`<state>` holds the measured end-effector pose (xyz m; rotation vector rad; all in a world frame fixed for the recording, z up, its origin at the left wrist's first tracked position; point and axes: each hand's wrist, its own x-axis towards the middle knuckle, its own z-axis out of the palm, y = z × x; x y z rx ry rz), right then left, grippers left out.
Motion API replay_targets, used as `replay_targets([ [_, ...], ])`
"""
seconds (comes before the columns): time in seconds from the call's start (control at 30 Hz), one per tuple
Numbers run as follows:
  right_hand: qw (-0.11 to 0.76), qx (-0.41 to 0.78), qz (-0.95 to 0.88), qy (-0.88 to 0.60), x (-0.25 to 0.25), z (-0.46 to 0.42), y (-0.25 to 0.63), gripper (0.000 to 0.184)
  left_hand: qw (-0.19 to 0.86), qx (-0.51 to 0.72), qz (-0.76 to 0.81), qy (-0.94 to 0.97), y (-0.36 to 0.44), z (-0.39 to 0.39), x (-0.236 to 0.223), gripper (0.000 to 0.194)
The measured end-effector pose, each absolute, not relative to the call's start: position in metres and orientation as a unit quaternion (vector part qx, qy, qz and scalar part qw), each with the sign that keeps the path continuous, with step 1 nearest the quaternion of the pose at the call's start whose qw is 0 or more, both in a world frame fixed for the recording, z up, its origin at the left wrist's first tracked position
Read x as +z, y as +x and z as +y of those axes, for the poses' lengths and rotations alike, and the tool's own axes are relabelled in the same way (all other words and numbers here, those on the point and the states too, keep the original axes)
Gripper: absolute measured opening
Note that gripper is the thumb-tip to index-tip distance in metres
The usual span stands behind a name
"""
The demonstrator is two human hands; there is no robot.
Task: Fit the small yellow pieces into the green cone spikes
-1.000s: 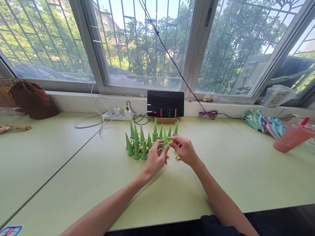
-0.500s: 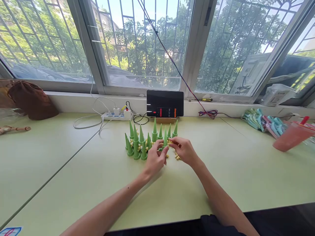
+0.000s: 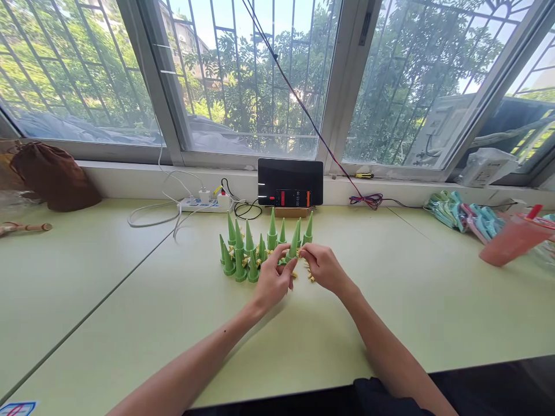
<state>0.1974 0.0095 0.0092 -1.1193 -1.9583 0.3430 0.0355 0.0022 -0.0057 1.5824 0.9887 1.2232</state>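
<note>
My left hand [image 3: 275, 276] is closed round the base of a green cone-shaped spike [image 3: 294, 241], which leans slightly to the right. Close beside it, my right hand [image 3: 323, 266] is pinched at the spike's right side. Whatever lies between those fingertips is too small to make out. Several more green spikes [image 3: 240, 248] stand upright in a cluster to the left and behind the hands. Small yellow pieces [image 3: 311, 278] lie on the table under and beside my right hand, and others show among the spikes.
A dark tablet [image 3: 290, 173] leans by the window sill, with a phone [image 3: 293, 198] before it. A power strip [image 3: 202, 205] with cables lies left of them. A red drink cup [image 3: 515, 238] tilts at the right, near wrapped packets [image 3: 459, 214]. A brown bag [image 3: 56, 176] stands far left.
The held spike has tipped from nearly upright to leaning right. My right hand's fingertips have drawn slightly right and closed in more tightly.
</note>
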Motion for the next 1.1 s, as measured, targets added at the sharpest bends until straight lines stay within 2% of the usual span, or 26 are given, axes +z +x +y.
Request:
replay_targets([
  [0.43,0.440,0.168,-0.751,-0.463,0.0134,0.0062,0.1946,0.044,0.433,0.484,0.379,0.659,0.0352,-0.0010,-0.0028,0.038],
  [0.5,0.454,0.164,-0.744,-0.461,0.0146,0.0059,0.1947,0.040,0.428,0.484,0.399,0.650,0.0359,-0.0015,-0.0014,0.040],
  [0.63,0.474,0.195,-0.739,-0.436,0.0174,0.0035,0.1950,0.022,0.443,0.492,0.417,0.623,0.0365,-0.0012,0.0009,0.042],
  [0.97,0.484,0.200,-0.745,-0.413,0.0132,0.0051,0.1955,0.015,0.461,0.497,0.397,0.619,0.0349,-0.0004,0.0015,0.038],
  [1.1,0.484,0.196,-0.740,-0.425,0.0114,0.0065,0.1957,0.018,0.449,0.487,0.406,0.630,0.0343,-0.0003,-0.0007,0.038],
])
